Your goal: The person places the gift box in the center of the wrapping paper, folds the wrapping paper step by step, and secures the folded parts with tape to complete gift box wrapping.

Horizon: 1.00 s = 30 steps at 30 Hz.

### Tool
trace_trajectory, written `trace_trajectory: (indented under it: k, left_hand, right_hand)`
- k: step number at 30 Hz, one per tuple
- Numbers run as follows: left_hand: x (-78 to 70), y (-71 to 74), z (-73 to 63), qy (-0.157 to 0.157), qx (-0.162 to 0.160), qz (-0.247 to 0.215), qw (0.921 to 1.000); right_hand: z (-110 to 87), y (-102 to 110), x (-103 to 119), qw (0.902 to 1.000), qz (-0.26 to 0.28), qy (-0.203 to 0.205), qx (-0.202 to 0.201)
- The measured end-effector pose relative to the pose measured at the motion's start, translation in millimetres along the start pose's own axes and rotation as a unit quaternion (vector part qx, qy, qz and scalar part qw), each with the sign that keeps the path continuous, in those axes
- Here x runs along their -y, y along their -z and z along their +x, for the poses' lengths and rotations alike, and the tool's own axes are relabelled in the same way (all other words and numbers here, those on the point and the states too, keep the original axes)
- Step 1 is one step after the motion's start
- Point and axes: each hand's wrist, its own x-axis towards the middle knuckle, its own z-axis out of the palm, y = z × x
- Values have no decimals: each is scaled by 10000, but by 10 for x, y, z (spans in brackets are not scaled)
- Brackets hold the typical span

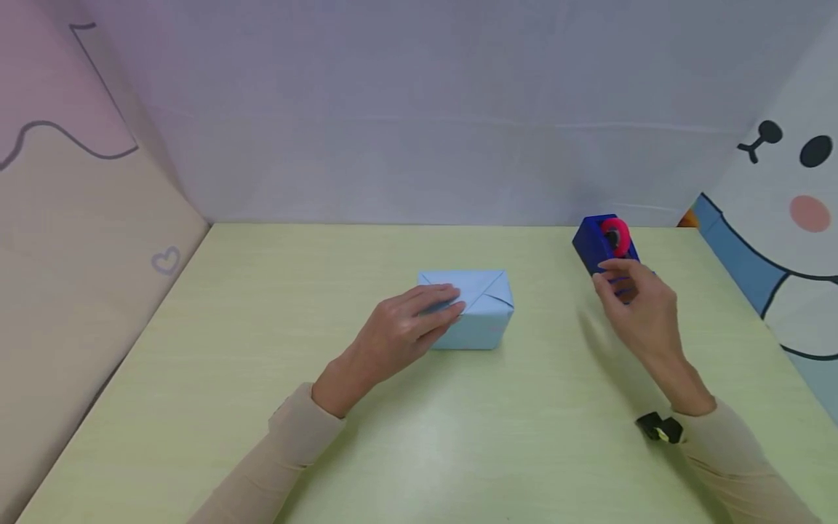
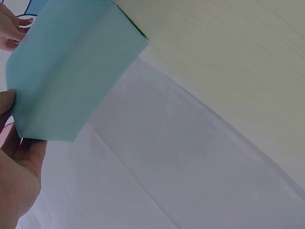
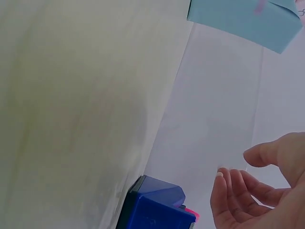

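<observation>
A box wrapped in light blue paper sits mid-table, with folded flaps crossing its top. My left hand holds it at its left part, fingers over the top; in the left wrist view the thumb lies at the box's edge. To the right stands a blue tape dispenser with a pink-cored roll. My right hand is at the dispenser's near end and partly covers it. In the right wrist view, its thumb and fingers are apart, beside the dispenser.
The pale wooden table meets a plain light back curtain. Printed side panels stand left and right, the right one with a cartoon face. A small black item is at the right sleeve cuff.
</observation>
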Motion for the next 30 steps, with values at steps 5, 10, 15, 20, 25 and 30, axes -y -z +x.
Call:
trace_trajectory:
  k: [5,10,15,20,25,30]
  left_hand:
    - [-1,-2,2,51,13,-64,10000]
    - [-8,4,5,65,15,-90,9999]
    - [-9,8,4,70,13,-84,9999]
    - [-7,3,-3,86,12,-86,9999]
    - [-6,-2,-5,92,-12,-95,9999]
    - [-9,-2,-6,93,-30,-90,9999]
  right_hand:
    - [12,39,-43,9995,-190,-236,58]
    - [18,79,-88,9980,-414,-446,149]
    - [18,110,-112,9972,-501,-503,214]
    - [19,132,-157,9964,-550,-596,249]
    - [22,168,-204,9958,-576,-658,260]
    - [31,197,-235,9945,-698,-724,303]
